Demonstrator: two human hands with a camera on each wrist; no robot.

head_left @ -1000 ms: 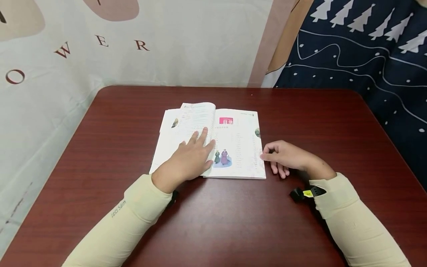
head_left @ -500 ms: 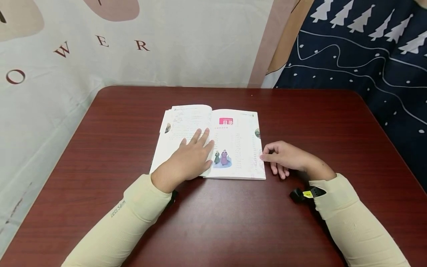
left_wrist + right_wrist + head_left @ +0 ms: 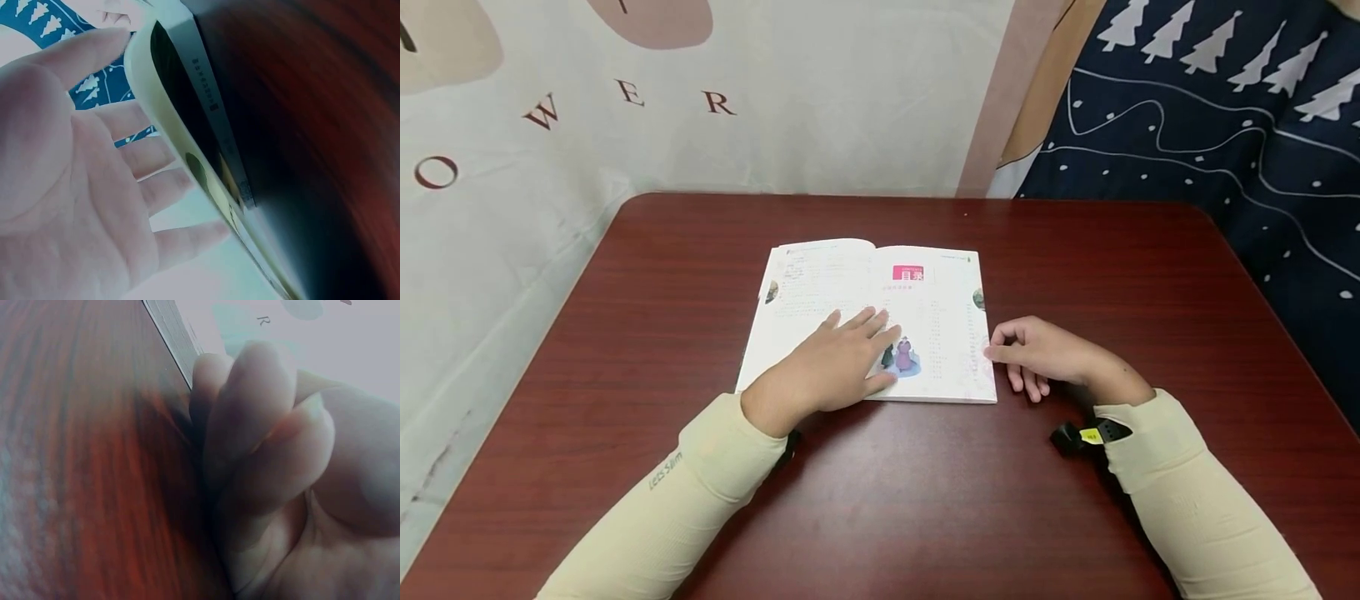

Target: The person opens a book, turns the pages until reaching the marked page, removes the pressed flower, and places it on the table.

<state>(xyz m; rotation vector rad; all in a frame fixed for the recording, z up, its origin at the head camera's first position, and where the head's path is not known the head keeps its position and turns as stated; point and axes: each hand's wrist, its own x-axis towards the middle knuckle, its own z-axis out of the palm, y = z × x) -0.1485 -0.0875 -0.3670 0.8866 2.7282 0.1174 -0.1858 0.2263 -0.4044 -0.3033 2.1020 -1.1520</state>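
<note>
An open book (image 3: 951,321) lies on the table, its right page headed by a pink block with printed characters and a small picture of figures. My left hand (image 3: 823,362) rests across the lower middle of the spread, fingers straight and pointing away. In the left wrist view the palm (image 3: 69,187) shows above the curved pages and the spine. At the book's right edge my right hand (image 3: 1037,348) brings thumb and index finger together on the page edge. Its other fingers (image 3: 256,437) are curled at the tabletop in the right wrist view.
The reddish-brown table (image 3: 925,500) extends around the book on all sides. Behind it hang a white printed cloth (image 3: 820,108) and a dark blue curtain (image 3: 1187,150) with white trees. A black wrist device (image 3: 1075,437) sits under the right cuff.
The lifted left leaves have settled leftward and flatter. My left hand has slid slightly right and toward me, now partly covering the printed figures. My right hand has stayed put.
</note>
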